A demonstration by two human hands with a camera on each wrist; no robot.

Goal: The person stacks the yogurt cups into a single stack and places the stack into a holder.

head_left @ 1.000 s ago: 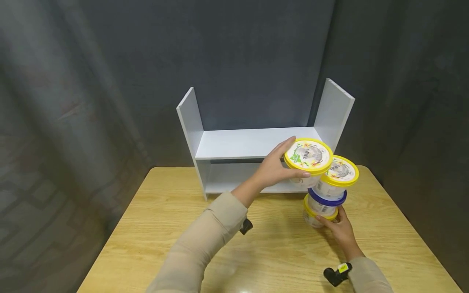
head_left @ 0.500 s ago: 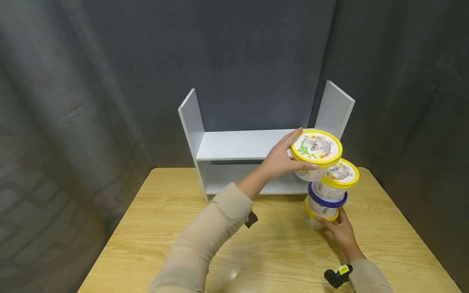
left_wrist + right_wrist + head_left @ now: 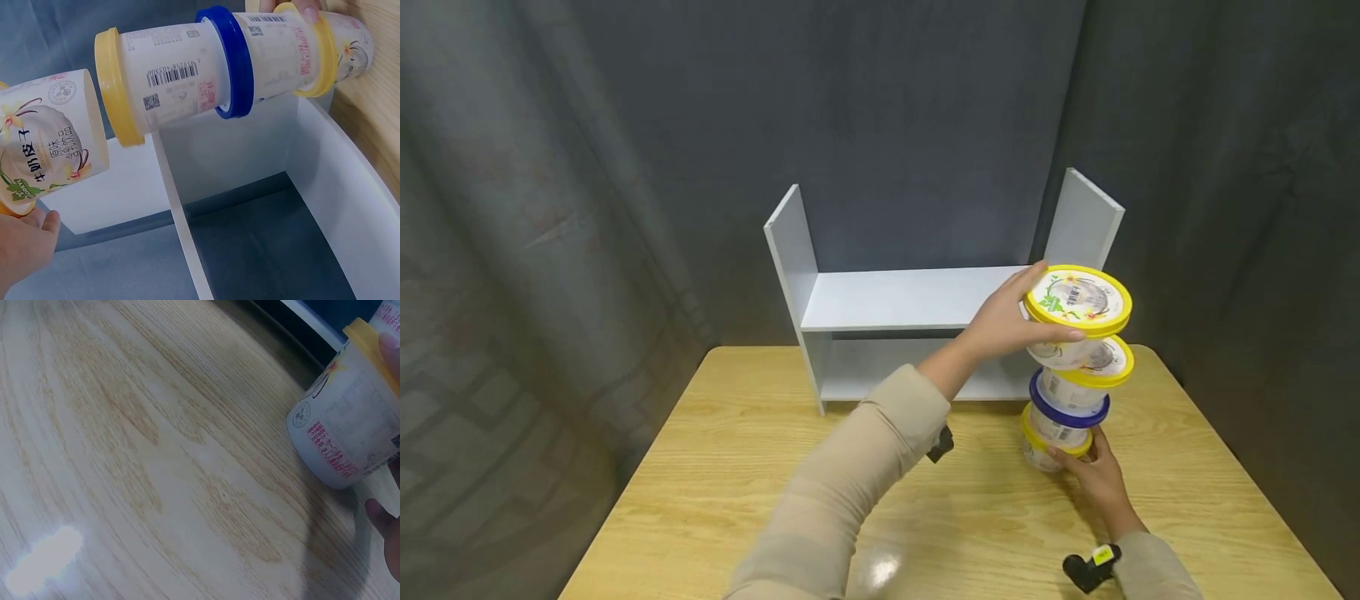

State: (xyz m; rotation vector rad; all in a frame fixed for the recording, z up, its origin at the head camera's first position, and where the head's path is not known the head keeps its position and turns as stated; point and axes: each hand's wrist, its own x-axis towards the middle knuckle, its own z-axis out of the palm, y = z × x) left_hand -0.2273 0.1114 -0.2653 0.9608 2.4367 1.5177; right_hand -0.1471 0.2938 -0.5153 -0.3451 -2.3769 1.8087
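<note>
My left hand [image 3: 1003, 321] grips a white paper tub with a yellow lid [image 3: 1078, 302] by its rim, thumb in front and fingers behind. This tub hangs just above a stack of three similar tubs. From the top, the stack has a yellow-lidded tub [image 3: 1071, 393], a blue-lidded tub [image 3: 1060, 430] and another yellow-lidded bottom tub [image 3: 1036, 456]. In the left wrist view a narrow gap separates the held tub [image 3: 53, 134] from the top lid [image 3: 119, 87]. My right hand [image 3: 1101, 482] holds the bottom tub near its lid; that tub [image 3: 350, 419] stands on the table.
A white two-level shelf [image 3: 895, 298] with tall side panels stands behind the stack, at the back of the wooden table [image 3: 970, 533]. Dark grey curtains [image 3: 925, 125] hang behind and on both sides. A black wrist device [image 3: 1086, 571] sits by the right sleeve.
My left hand has carried its tub to the right, from beside the stack's top to over it, rising slightly at first. The right hand and the three stacked tubs stay in place.
</note>
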